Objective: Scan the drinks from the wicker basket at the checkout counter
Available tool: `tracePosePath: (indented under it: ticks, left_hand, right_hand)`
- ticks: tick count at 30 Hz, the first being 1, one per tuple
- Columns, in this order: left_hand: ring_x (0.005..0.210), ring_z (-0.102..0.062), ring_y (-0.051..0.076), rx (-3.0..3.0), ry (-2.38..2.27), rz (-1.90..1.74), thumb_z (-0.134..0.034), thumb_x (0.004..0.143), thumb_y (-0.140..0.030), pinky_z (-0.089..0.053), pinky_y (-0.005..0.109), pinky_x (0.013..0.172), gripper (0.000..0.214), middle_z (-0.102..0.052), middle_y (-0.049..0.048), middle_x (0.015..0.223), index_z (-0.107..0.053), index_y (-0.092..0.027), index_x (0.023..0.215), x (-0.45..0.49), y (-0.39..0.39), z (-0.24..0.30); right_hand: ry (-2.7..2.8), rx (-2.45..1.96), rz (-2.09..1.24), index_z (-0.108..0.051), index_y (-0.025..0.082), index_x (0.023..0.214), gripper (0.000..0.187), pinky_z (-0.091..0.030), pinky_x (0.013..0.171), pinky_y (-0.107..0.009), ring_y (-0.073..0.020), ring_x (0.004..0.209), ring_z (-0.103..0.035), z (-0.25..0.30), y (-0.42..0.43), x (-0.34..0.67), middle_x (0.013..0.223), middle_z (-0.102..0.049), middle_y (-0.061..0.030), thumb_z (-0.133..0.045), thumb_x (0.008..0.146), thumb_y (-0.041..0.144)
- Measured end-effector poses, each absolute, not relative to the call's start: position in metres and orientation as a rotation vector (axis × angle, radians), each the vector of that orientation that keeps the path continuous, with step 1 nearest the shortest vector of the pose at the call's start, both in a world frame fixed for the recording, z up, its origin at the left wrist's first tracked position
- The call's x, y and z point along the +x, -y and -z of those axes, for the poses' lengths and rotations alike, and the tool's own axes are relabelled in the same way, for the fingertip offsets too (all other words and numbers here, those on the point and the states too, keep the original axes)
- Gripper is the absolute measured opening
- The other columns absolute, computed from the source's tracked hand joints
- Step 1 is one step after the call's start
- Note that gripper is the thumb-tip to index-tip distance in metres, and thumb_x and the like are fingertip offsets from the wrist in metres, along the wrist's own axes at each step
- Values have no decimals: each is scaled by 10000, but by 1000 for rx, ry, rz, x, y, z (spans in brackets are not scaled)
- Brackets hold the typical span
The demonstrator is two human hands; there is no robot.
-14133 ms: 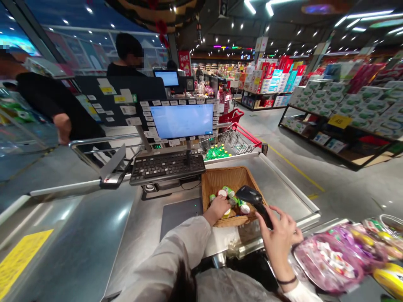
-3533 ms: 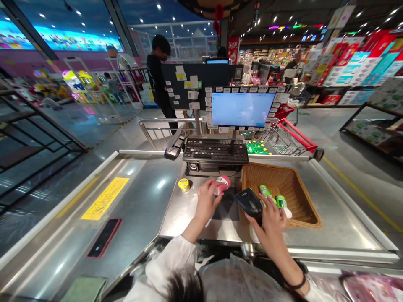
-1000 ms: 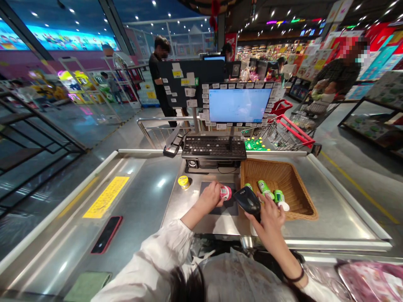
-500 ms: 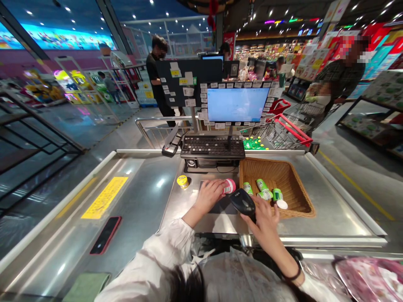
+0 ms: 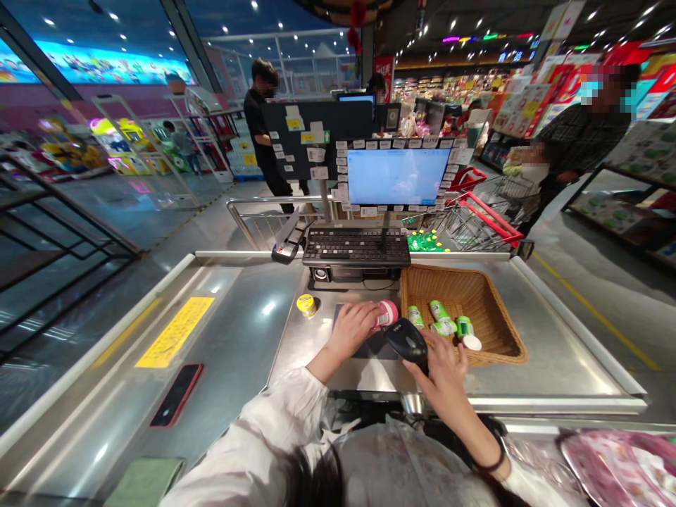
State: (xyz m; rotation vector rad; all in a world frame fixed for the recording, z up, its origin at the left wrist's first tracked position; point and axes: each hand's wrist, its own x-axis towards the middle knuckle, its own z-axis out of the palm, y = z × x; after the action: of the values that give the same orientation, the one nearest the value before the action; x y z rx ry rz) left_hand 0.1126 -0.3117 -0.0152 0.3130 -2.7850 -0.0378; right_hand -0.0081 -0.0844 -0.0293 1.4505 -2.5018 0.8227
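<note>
My left hand (image 5: pixel 353 329) is closed around a small pink bottle (image 5: pixel 386 313), holding it on its side over the dark scanner plate (image 5: pixel 376 344). My right hand (image 5: pixel 442 367) grips a black handheld barcode scanner (image 5: pixel 405 340), whose head points at the pink bottle. Just right of both hands stands a wicker basket (image 5: pixel 496 320) with several small green bottles (image 5: pixel 440 319) lying inside. A small yellow jar (image 5: pixel 305 304) stands on the steel counter left of the plate.
A keyboard (image 5: pixel 357 247) and a monitor (image 5: pixel 398 176) stand behind the plate. A dark phone (image 5: pixel 176 394) lies on the counter at the left. A red shopping cart (image 5: pixel 477 221) and a person with a cart are at the right. Pink bagged goods (image 5: pixel 623 468) lie at the lower right.
Over the last second my left hand turned the pink bottle and shifted it slightly away from me, and the scanner moved a little left toward it. Earlier, that hand was reaching among the bottles in the basket.
</note>
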Motion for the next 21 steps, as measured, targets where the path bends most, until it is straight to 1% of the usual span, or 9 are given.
tracePosePath:
  ticks: [5,8,12,15,17,19,20,21]
  left_hand:
    - [1345,-545,234,313,2782,44,-568,1011,-364,-368,414,1086,430,-619,111,1432,-518,-248,1423,116,314,18]
    - [1324,-566,237,333,2753,59,-607,989,-337,-405,409,1071,437,-620,115,1431,-522,-232,1404,123,321,27]
    - [1282,-609,269,494,2652,173,-635,965,-319,-456,445,1052,389,-619,161,1419,-555,-189,1323,143,337,50]
    - [1222,-652,295,768,2470,442,-682,926,-378,-492,475,1029,383,-638,183,1377,-567,-172,1228,161,348,74]
    - [1099,-705,273,984,2255,750,-679,916,-417,-539,453,964,400,-707,148,1230,-544,-175,1204,171,354,90]
    - [949,-738,228,1131,2042,1000,-582,968,-422,-575,407,883,399,-739,96,1056,-487,-169,1261,179,358,103]
    - [907,-742,208,1164,1972,1071,-518,1000,-411,-583,384,857,412,-737,81,1020,-438,-165,1320,182,359,107]
    - [899,-742,192,1167,1935,1102,-457,1025,-395,-586,366,850,438,-733,81,1030,-374,-166,1389,186,361,111]
  right_hand:
    - [2511,1438,-839,-561,245,1380,510,-111,1186,-572,-317,1368,-463,28,84,-8,1457,-570,-127,-418,1004,558]
    - [2520,1435,-842,-555,250,1391,518,-113,1183,-582,-319,1378,-455,27,85,-7,1466,-564,-126,-405,1006,561]
    - [2529,1432,-846,-556,252,1388,515,-133,1170,-590,-326,1390,-449,27,87,-6,1468,-566,-119,-401,1003,557]
    - [2517,1443,-841,-563,255,1374,501,-153,1160,-593,-330,1405,-438,29,90,-5,1476,-562,-110,-412,1000,552]
    - [2505,1459,-827,-572,255,1359,493,-162,1155,-598,-333,1408,-436,30,91,-4,1480,-560,-106,-415,1000,554]
    - [2504,1470,-808,-573,250,1358,499,-168,1153,-601,-335,1407,-435,32,94,-2,1481,-559,-110,-410,1002,559]
    - [2504,1475,-801,-571,247,1363,507,-169,1154,-601,-336,1407,-434,32,95,-2,1479,-560,-113,-405,1004,563]
    - [2504,1481,-795,-567,243,1368,518,-166,1156,-601,-337,1408,-431,33,96,-1,1477,-561,-117,-398,1005,571]
